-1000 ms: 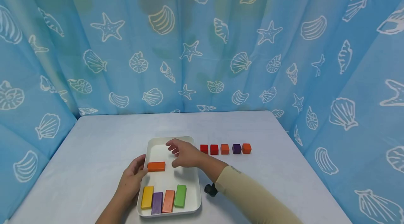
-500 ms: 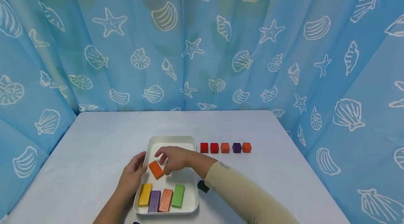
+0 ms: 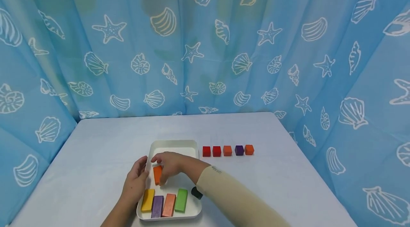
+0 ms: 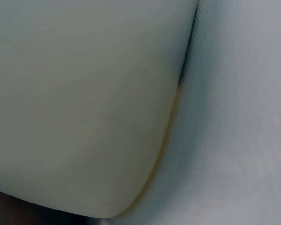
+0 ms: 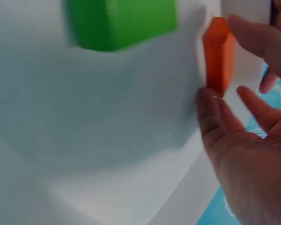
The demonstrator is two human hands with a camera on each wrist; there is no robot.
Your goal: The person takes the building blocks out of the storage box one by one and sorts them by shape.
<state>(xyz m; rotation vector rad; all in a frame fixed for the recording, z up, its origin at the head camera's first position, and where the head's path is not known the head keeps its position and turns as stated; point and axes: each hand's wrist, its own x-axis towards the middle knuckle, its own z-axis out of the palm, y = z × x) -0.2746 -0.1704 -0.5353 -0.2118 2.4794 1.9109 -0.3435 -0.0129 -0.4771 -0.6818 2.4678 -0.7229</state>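
Observation:
My left hand (image 3: 135, 180) holds the left edge of a white rectangular tray (image 3: 179, 147), thumb at the rim. The tray's pale surface (image 4: 84, 103) fills much of the left wrist view. Inside the tray, an orange rectangular block (image 3: 157, 175) stands lengthwise near the left wall. My right hand (image 3: 173, 165) reaches over the tray and pinches this block by its two ends, as the right wrist view shows. Along the tray's near end lie a yellow block (image 3: 148, 200), a purple block (image 3: 157, 206), a salmon block (image 3: 169, 205) and a green block (image 3: 181, 200).
Right of the tray's far end, small cubes form a row: two red cubes (image 3: 211, 151), a salmon cube (image 3: 227, 151), a purple cube (image 3: 239, 150) and an orange cube (image 3: 249, 149). A blue shell-patterned curtain (image 3: 205, 42) surrounds the white table (image 3: 272, 184).
The orange block has turned from lying crosswise to lengthwise. My right hand has come down and left onto it from above the tray. The left hand stays at the tray's edge.

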